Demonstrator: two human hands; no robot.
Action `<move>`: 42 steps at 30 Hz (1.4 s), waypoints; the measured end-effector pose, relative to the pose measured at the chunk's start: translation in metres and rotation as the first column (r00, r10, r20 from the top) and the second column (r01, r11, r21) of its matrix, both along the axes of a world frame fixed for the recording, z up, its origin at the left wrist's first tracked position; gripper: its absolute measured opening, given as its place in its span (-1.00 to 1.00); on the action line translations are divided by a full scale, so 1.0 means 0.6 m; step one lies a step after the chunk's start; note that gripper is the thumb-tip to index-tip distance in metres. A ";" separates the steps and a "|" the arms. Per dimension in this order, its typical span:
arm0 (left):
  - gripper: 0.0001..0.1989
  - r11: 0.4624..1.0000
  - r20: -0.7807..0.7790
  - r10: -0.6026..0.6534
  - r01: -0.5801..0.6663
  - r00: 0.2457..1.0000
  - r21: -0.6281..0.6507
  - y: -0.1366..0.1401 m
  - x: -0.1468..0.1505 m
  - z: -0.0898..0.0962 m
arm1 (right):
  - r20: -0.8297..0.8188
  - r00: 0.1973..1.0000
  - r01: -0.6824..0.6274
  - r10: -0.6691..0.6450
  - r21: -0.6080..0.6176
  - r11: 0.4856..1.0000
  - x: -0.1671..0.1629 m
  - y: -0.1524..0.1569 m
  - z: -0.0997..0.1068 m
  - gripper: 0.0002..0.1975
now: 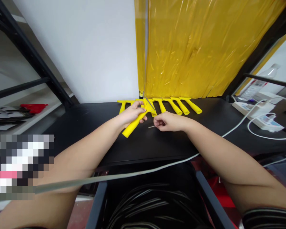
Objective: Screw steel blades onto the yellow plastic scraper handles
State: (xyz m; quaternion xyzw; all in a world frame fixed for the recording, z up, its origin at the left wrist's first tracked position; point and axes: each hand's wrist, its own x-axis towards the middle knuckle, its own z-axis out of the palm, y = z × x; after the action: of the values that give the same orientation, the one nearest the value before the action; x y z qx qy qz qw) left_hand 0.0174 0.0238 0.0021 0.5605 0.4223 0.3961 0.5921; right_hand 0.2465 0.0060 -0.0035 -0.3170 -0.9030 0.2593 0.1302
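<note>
My left hand (132, 114) is closed around a yellow scraper (132, 126) with a T-shaped head. The scraper is tilted, its round handle pointing down toward me and its head up to the right, where a grey edge shows. Just right of it, my right hand (168, 121) pinches a thin metal rod (151, 127), whose tip points left below the scraper's head. Most of the rod is hidden in the fingers. Behind both hands, several more yellow T-shaped scrapers (193, 106) lie in a row along the back of the black table (138, 148).
Yellow plastic sheeting (181, 51) and a white panel (92, 47) stand behind the table. A power strip (259, 117) with white cables and a plastic bottle (259, 82) are at the right. A pale cable (143, 172) crosses in front of the table's near edge.
</note>
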 end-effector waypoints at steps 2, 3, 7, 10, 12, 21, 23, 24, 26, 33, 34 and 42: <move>-0.77 1.000 -0.002 -0.012 0.012 1.000 -0.001 -0.001 0.000 -0.001 | -0.108 0.994 0.023 -0.024 -0.007 1.000 0.004 0.005 -0.001 -0.88; -0.77 1.000 -0.001 -0.020 0.020 1.000 -0.001 -0.001 0.000 -0.002 | -0.165 0.985 0.051 -0.048 0.014 0.999 0.006 0.008 -0.003 -0.91; -0.77 0.999 -0.005 -0.052 0.052 0.999 -0.010 -0.002 0.001 -0.007 | -0.415 0.900 0.192 -0.129 0.114 0.975 0.004 0.021 -0.012 -0.90; -0.75 0.996 0.005 -0.091 0.091 0.996 -0.018 -0.004 0.002 -0.009 | -0.565 0.807 0.272 -0.172 0.097 0.957 -0.005 0.027 -0.018 -0.84; -0.75 0.993 0.015 -0.119 0.119 0.993 -0.020 -0.007 0.004 -0.009 | -0.621 0.760 0.312 -0.190 0.092 0.946 -0.012 0.027 -0.020 -0.82; -0.73 0.981 0.038 -0.188 0.189 0.981 -0.037 -0.023 0.008 -0.002 | -0.585 0.770 0.398 -0.257 0.125 0.909 -0.023 0.020 -0.017 -0.84; -0.72 0.982 0.037 -0.186 0.187 0.982 -0.034 -0.025 0.009 -0.002 | -0.579 0.772 0.402 -0.264 0.123 0.907 -0.023 0.020 -0.016 -0.83; -0.72 0.982 0.038 -0.185 0.187 0.982 -0.034 -0.026 0.010 -0.003 | -0.578 0.772 0.402 -0.262 0.126 0.907 -0.022 0.019 -0.015 -0.83; -0.73 0.982 0.038 -0.186 0.187 0.982 -0.038 -0.025 0.010 -0.004 | -0.573 0.778 0.401 -0.258 0.136 0.906 -0.022 0.019 -0.014 -0.83; -0.75 0.979 0.021 -0.195 0.196 0.981 -0.049 -0.022 0.010 -0.009 | -0.563 0.799 0.350 -0.208 0.154 0.924 -0.020 0.020 -0.015 -0.82; -0.76 0.979 0.020 -0.198 0.198 0.980 -0.046 -0.022 0.010 -0.009 | -0.577 0.789 0.349 -0.211 0.138 0.927 -0.020 0.022 -0.016 -0.81; -0.74 0.967 0.035 -0.238 0.241 0.971 -0.081 -0.022 0.006 -0.005 | -0.566 0.743 0.367 -0.358 -0.104 0.924 -0.018 0.048 -0.024 -0.49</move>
State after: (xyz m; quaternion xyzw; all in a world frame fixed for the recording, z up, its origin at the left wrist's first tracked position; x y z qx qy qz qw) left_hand 0.0211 0.0109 -0.0010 0.5766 0.3605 0.3104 0.6642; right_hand 0.2356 0.0350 -0.0181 -0.3923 -0.7438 0.3059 0.4464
